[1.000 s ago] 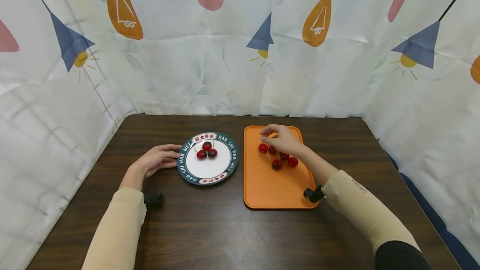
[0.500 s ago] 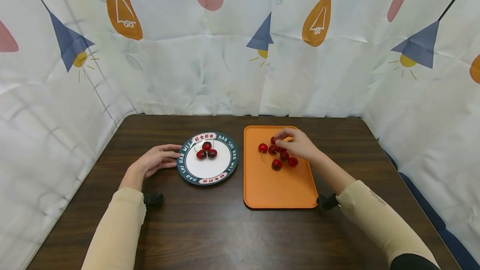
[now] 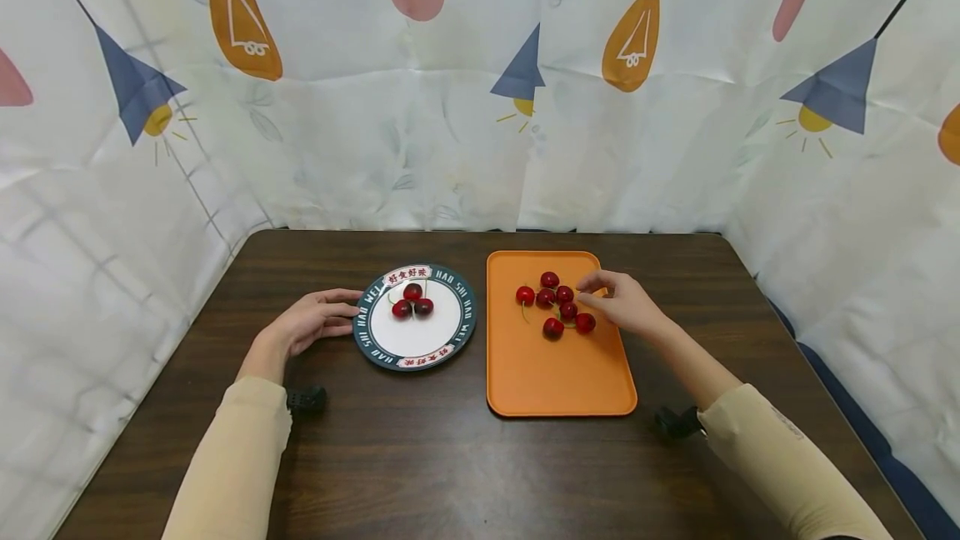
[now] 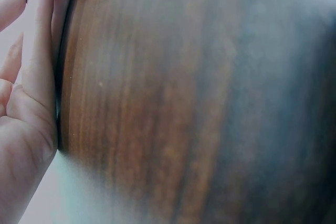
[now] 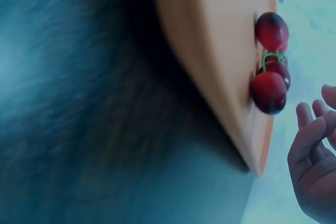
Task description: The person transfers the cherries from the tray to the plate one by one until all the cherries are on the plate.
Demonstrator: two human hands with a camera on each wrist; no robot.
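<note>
My left hand (image 3: 318, 322) rests at the left edge of a round plate (image 3: 367, 338) with a white middle and a dark teal lettered rim. Its fingers are fairly straight, the tips right at the rim; the left wrist view shows the hand (image 4: 31, 87) low along the tabletop. Three dark red cherries (image 3: 423, 307) lie together on the plate. My right hand (image 3: 626, 302) is over the right edge of an orange tray (image 3: 558, 377), fingers loosely bent with nothing held. Just left of its fingertips lie several cherries (image 3: 552, 328), some with green stems. The right wrist view shows cherries (image 5: 269, 92) beside this hand (image 5: 315, 166).
Both plate and tray stand on a dark brown wooden table (image 3: 450, 473), with a narrow strip of tabletop between them. A white patterned curtain (image 3: 450, 148) hangs behind the table and along its sides.
My right hand has drawn back rightward from over the cherries to the tray's right edge, uncovering the cherries at the back. The left hand and the plate stay in place.
</note>
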